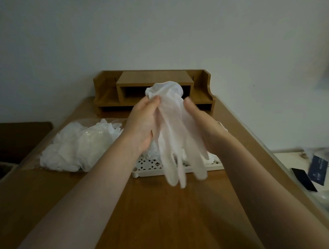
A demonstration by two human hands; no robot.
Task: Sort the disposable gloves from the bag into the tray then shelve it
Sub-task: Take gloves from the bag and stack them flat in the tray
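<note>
Two arms of the person came into the picture from the bottom edge, one on each side. Both forearms were bare from the lower edge up to the wrists; no sleeve was visible on them. The left hand [142, 123] and the right hand [200, 124] were bare too. The wrists carried no watch, band or bracelet that the picture showed, and on the fingers that could be seen there was no ring. The forearms looked slim and smooth, without marks that could be made out in the dim light. The fingernails were too small and blurred to tell anything about them.
</note>
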